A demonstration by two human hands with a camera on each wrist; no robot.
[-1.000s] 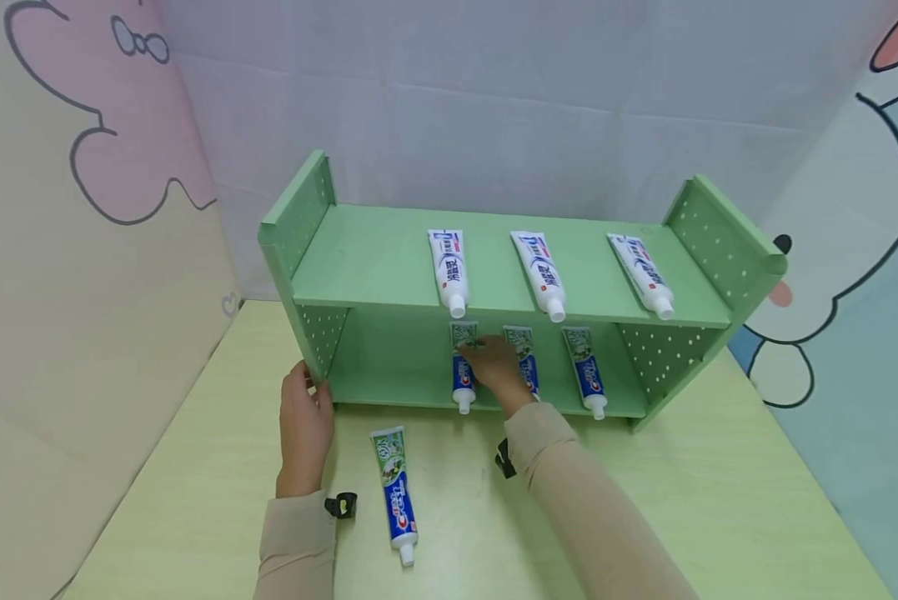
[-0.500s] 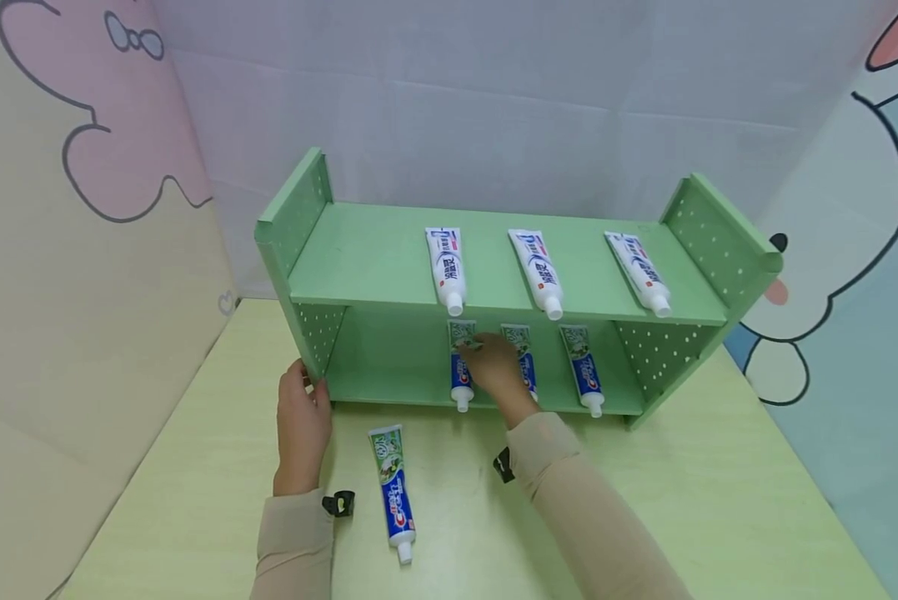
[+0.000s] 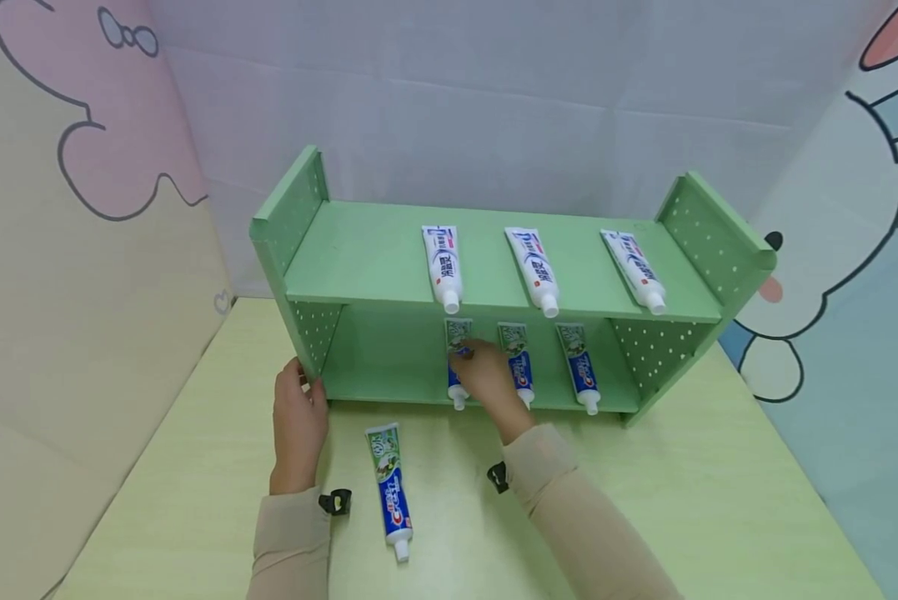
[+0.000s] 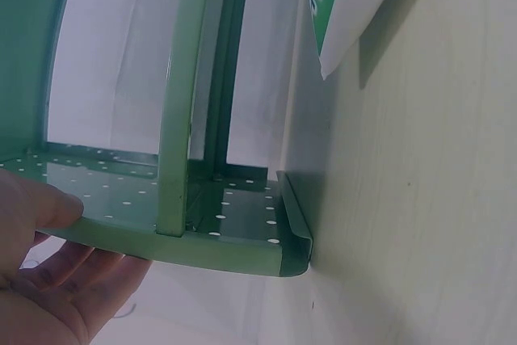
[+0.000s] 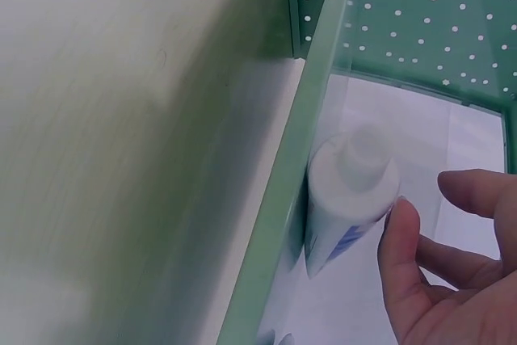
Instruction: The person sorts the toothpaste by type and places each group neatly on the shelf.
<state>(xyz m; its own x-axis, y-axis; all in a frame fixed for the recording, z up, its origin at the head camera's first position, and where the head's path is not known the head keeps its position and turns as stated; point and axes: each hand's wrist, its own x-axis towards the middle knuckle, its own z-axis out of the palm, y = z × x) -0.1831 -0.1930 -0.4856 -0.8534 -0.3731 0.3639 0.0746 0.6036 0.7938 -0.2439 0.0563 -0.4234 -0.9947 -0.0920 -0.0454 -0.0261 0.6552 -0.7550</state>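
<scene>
My left hand (image 3: 298, 423) grips the left side panel of a green two-tier shelf rack (image 3: 373, 271), thumb on the panel's inner side and fingers behind it in the left wrist view. On the lower tier, my right hand (image 3: 488, 375) is at the leftmost blue-and-green toothpaste tube (image 3: 458, 392), partly covering it. The right wrist view has one fingertip against the tube (image 5: 347, 187) near its white cap, with thumb and fingers spread. Two matching tubes lie farther right, the middle tube (image 3: 519, 367) and the right tube (image 3: 579, 371).
Several white toothpaste tubes lie on the upper tier, among them the left one (image 3: 443, 267). Another blue-and-green tube (image 3: 390, 492) lies on the pale wooden table (image 3: 193, 475), in front of the rack between my forearms. Cartoon-printed walls stand around the table.
My right hand has drawn slightly toward the front, uncovering more of the middle tube. My left hand keeps its grip on the panel, and the view has shifted slightly.
</scene>
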